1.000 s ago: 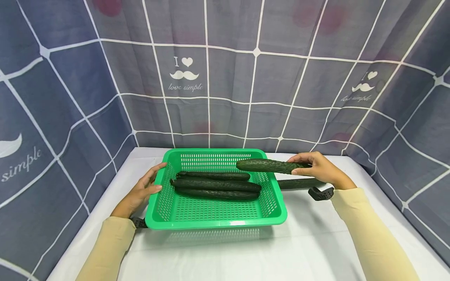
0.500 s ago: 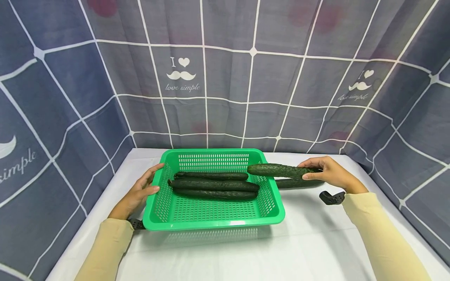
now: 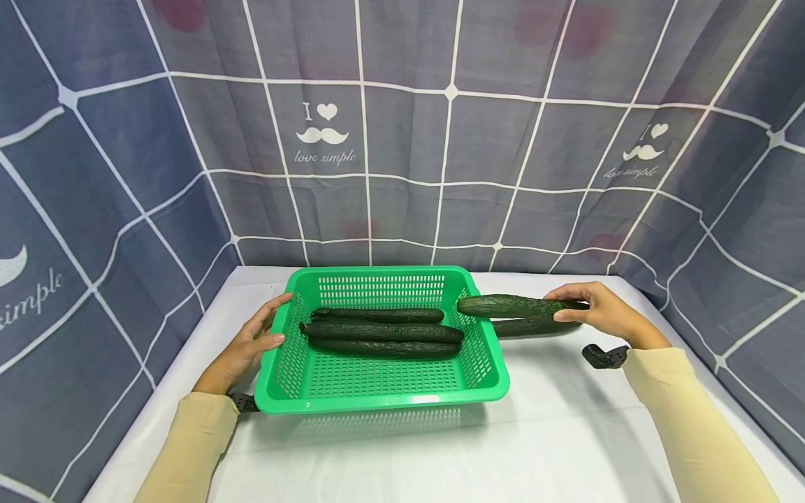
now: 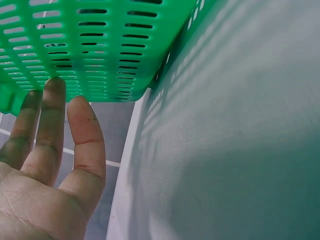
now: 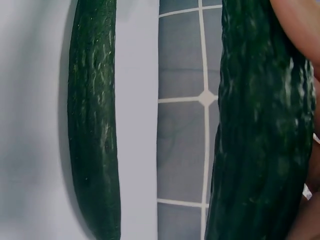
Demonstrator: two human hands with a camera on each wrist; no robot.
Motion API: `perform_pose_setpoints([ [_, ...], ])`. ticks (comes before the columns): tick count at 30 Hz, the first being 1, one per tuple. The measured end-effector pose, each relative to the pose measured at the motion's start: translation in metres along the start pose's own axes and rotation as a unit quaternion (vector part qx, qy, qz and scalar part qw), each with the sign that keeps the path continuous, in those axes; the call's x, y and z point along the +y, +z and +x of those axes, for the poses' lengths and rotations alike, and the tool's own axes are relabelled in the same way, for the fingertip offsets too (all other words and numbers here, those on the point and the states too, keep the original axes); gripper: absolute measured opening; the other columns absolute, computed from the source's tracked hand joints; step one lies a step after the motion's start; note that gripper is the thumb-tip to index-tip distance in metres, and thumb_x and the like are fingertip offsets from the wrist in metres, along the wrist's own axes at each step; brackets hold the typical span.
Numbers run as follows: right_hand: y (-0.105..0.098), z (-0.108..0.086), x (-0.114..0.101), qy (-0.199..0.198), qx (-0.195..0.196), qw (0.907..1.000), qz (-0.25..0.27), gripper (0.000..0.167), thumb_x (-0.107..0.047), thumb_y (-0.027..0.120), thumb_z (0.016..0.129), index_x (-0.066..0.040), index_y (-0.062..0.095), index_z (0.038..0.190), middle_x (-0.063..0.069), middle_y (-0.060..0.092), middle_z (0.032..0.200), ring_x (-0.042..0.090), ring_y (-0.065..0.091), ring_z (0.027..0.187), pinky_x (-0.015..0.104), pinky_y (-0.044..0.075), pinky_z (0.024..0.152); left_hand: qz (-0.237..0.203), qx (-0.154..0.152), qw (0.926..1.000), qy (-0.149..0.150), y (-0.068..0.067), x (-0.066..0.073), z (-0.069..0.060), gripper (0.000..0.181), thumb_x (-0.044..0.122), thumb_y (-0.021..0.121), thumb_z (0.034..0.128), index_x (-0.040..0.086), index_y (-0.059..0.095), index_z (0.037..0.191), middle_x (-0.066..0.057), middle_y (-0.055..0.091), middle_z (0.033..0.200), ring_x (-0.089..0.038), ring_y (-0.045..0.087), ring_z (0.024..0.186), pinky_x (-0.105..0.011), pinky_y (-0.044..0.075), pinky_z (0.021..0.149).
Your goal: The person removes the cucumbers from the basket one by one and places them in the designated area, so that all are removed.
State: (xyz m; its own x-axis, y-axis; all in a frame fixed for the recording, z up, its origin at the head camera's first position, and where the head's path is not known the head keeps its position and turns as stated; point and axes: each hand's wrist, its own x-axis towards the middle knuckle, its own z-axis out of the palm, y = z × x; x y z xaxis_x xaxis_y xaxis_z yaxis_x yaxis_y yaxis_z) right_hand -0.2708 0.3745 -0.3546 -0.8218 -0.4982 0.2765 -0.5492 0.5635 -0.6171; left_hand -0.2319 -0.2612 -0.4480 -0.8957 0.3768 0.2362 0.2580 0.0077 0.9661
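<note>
Here the right hand [image 3: 599,312] gripped a raised cucumber [image 3: 506,306], the green basket [image 3: 383,402]'s right rim below; a loose cucumber [image 3: 531,327] lay toward the bench [image 3: 402,461]'s far edge; the left hand [image 3: 247,344], fingers apart, touched the basket.

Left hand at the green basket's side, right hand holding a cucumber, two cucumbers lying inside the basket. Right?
Count's off: three cucumbers lie inside the green basket, not two; the head view shows them. Left hand at its side and right hand holding a cucumber stand.
</note>
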Motion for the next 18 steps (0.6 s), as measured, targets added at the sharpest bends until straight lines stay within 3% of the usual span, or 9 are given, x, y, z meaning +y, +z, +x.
perform_pose_setpoints([
  [1, 0.000, -0.001, 0.002, -0.001, 0.004, 1.0000, 0.001, 0.029, 0.009, 0.082, 0.088, 0.007, 0.077, 0.116, -0.016, 0.076, 0.109, -0.008, 0.065, 0.101, 0.012, 0.050, 0.085, 0.000, -0.001, 1.0000, -0.002, 0.000, 0.000, 0.000, 0.073, 0.013, 0.061, 0.1004, 0.032, 0.038, 0.167, -0.022, -0.004, 0.179, -0.049, -0.014, 0.161, -0.078, 0.012, 0.115],
  [10, -0.004, -0.015, 0.015, 0.021, 0.030, 0.9993, 0.006, 0.029, 0.010, 0.080, 0.088, 0.011, 0.075, 0.117, -0.022, 0.074, 0.109, -0.010, 0.064, 0.101, 0.011, 0.048, 0.084, -0.006, -0.002, 1.0000, -0.001, -0.001, -0.001, -0.001, 0.072, 0.013, 0.062, 0.1000, 0.035, 0.041, 0.165, -0.024, -0.008, 0.179, -0.050, -0.020, 0.160, -0.085, 0.006, 0.113],
  [18, -0.008, -0.031, 0.028, 0.055, 0.039, 0.9975, 0.023, 0.030, 0.010, 0.077, 0.091, 0.013, 0.072, 0.120, -0.026, 0.071, 0.111, -0.012, 0.061, 0.104, 0.010, 0.047, 0.084, -0.006, -0.002, 1.0000, -0.003, -0.003, -0.003, 0.001, 0.072, 0.012, 0.061, 0.0999, 0.036, 0.041, 0.165, -0.022, -0.007, 0.179, -0.049, -0.018, 0.161, -0.079, 0.010, 0.116],
])
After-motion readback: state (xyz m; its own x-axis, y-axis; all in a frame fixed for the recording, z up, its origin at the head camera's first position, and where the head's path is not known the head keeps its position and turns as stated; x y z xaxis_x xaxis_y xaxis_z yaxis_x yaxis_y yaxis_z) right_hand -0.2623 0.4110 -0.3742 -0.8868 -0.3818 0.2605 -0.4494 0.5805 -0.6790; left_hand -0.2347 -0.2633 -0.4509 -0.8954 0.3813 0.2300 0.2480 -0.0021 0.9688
